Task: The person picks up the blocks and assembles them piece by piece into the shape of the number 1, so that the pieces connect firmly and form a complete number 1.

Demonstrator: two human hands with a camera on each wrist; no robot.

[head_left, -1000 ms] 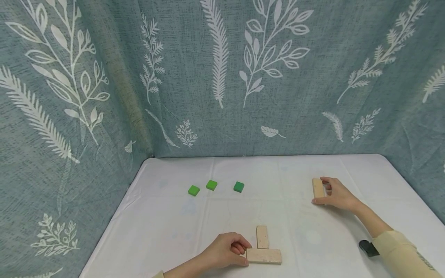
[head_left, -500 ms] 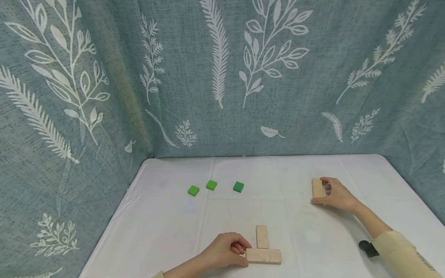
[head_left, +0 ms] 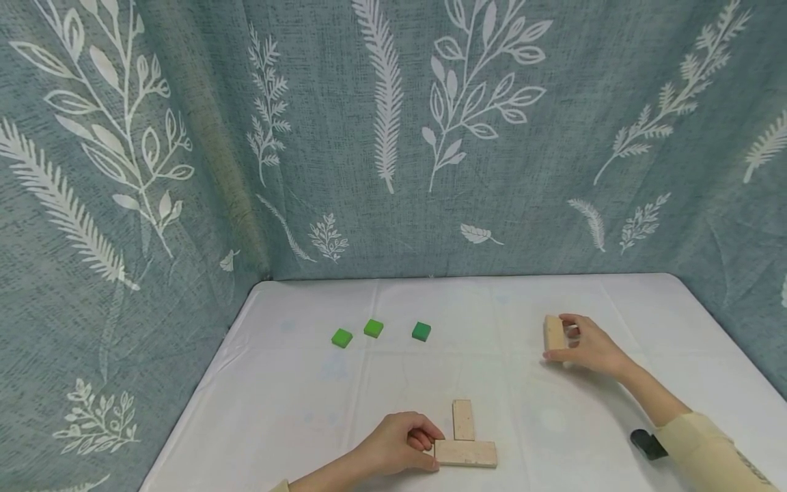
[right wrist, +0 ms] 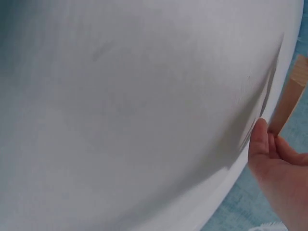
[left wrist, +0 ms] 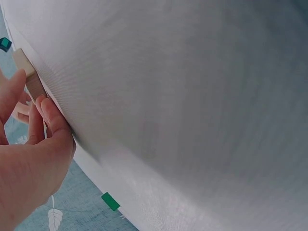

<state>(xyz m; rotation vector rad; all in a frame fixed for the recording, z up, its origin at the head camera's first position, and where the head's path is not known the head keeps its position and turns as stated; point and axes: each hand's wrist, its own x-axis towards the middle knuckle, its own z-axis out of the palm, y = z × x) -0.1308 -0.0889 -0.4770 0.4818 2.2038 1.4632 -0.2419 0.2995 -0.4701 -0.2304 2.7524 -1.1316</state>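
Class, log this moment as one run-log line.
Left hand: pinches near block | right hand: holds far block | middle block: end-on to near block | green squares: three, apart

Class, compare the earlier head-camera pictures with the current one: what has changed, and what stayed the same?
The right hand and the wooden block it grips moved slightly left. Neither hand visibly took hold of or released anything. The left hand stayed on the crosswise block; the lengthwise block and green pieces stayed put.
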